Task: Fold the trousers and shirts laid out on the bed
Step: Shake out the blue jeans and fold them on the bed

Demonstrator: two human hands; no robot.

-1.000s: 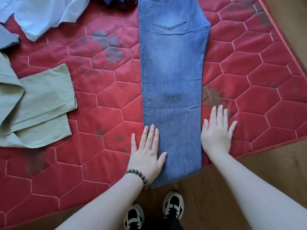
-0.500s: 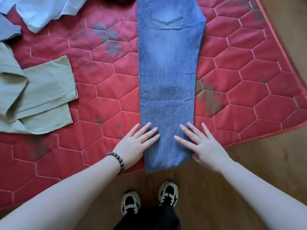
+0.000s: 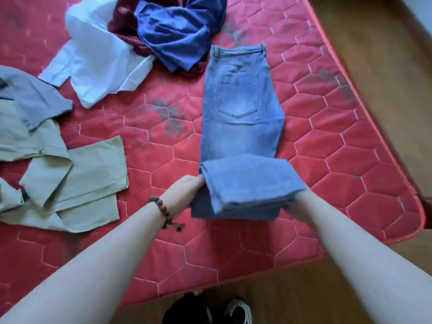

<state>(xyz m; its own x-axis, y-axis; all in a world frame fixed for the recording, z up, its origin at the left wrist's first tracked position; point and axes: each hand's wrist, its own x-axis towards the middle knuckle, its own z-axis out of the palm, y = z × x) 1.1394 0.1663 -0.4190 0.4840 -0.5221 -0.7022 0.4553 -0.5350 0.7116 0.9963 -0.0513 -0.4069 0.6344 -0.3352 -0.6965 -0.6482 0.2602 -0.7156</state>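
Jeans lie flat on the red mattress, waistband far, leg ends doubled over near end. Left hand grasps the fold's left edge; right hand mostly hidden under its right edge, grip can't tell.

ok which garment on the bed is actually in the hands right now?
The light blue jeans: the left hand and right hand grip the leg end, lifted over the rest. The other garments lie untouched.

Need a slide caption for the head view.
Both hands, left hand visible, fold the jeans hem-first on the red mattress.
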